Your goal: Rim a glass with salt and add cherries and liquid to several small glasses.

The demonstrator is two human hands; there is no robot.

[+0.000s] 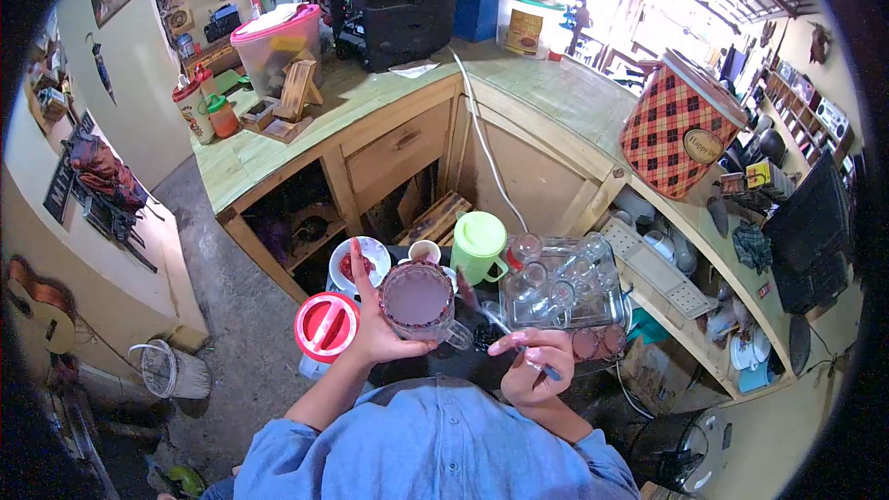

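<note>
My left hand (372, 326) is wrapped round the side of a glass mug (417, 300), thumb and fingers spread on either side. The mug has a clear handle, a cloudy mauve drink inside and a dark red crust on its rim. In my right hand (537, 361) is a slim utensil (497, 318), with a silvery shaft and a dark reddish end near the mug; its exact kind is unclear. Behind the mug stand a white bowl (376, 253) with something red in it, a small pale cup (425, 249) and a light green lidded pitcher (479, 245).
A red-lidded container (327, 326) stands left of my left hand. To the right, a metal tray (619, 310) bears several clear glass mugs (558, 301); two reddish-filled glasses (597, 343) are in front. A wooden counter (389, 97) curves behind, with a plaid cooler (681, 125).
</note>
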